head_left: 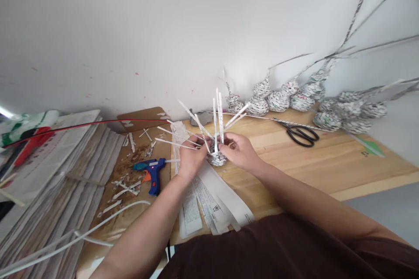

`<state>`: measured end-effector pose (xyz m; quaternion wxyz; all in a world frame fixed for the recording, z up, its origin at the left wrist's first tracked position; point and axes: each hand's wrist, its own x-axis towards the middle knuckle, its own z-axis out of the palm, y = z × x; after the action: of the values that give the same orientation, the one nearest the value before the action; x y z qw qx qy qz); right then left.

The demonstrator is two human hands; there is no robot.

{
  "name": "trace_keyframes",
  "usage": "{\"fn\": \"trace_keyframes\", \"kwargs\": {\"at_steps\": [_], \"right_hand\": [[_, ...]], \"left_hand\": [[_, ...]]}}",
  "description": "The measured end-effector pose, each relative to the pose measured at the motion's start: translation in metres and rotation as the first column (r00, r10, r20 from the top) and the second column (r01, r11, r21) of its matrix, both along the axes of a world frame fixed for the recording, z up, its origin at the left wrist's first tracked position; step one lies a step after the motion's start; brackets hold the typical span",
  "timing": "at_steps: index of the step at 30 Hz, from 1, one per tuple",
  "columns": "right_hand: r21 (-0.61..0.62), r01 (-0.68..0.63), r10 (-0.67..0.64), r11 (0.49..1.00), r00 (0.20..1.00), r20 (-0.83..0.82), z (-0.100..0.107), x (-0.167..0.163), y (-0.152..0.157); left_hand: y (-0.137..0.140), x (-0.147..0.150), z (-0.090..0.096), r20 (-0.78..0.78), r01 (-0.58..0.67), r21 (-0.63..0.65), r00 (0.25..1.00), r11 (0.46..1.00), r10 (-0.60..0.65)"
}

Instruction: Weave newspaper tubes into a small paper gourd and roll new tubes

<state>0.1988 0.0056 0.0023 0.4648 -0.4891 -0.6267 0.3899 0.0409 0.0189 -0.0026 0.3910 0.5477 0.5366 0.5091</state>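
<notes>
Between my two hands sits a small woven paper basket [217, 160], made of rolled newsprint, with several white paper sticks [220, 117] fanning up and outward from it. My left hand [193, 154] is closed at its left rim, the fingers at the base of a stick. My right hand [240, 150] grips the right side, thumb and fingers pinched near the upright sticks. Part of the weave is covered by my fingers. Printed paper strips [212, 200] lie under and in front of the basket.
A blue glue gun [157, 172] lies left on a stained board among paper scraps [126, 189]. Stacked newspapers [75, 174] fill the far left. Black scissors [299, 134] rest to the right. Several woven paper gourds [278, 100] with long stems line the wall.
</notes>
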Motion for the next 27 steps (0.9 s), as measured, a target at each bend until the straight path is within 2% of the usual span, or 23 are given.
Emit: {"fn": "trace_keyframes", "kwargs": {"at_steps": [3, 6, 15, 19, 22, 27], "right_hand": [[0.092, 0.071, -0.079, 0.993, 0.993, 0.09, 0.0, -0.001, -0.004], [0.141, 0.075, -0.097, 0.987, 0.983, 0.155, 0.001, 0.001, -0.005], [0.164, 0.116, -0.146, 0.98, 0.973, 0.181, 0.001, 0.006, 0.0], [0.061, 0.179, -0.179, 0.982, 0.984, 0.008, -0.003, 0.003, 0.004], [-0.029, 0.192, -0.194, 0.981, 0.976, -0.1, -0.004, 0.002, 0.008], [-0.027, 0.109, -0.111, 0.994, 0.992, -0.06, -0.001, 0.003, 0.006]], "left_hand": [[-0.005, 0.002, 0.002, -0.11, 0.017, 0.101, 0.994, 0.995, -0.006], [-0.008, 0.004, 0.004, -0.138, 0.024, 0.122, 0.99, 0.992, -0.007], [-0.013, 0.012, 0.004, 0.032, 0.05, 0.042, 0.998, 0.998, -0.051], [-0.014, 0.012, 0.0, 0.005, 0.033, 0.098, 0.999, 0.995, -0.034], [-0.014, 0.011, -0.004, -0.084, 0.051, 0.178, 0.996, 0.983, -0.036], [-0.012, 0.006, -0.007, -0.171, 0.065, 0.3, 0.985, 0.952, -0.013]]}}
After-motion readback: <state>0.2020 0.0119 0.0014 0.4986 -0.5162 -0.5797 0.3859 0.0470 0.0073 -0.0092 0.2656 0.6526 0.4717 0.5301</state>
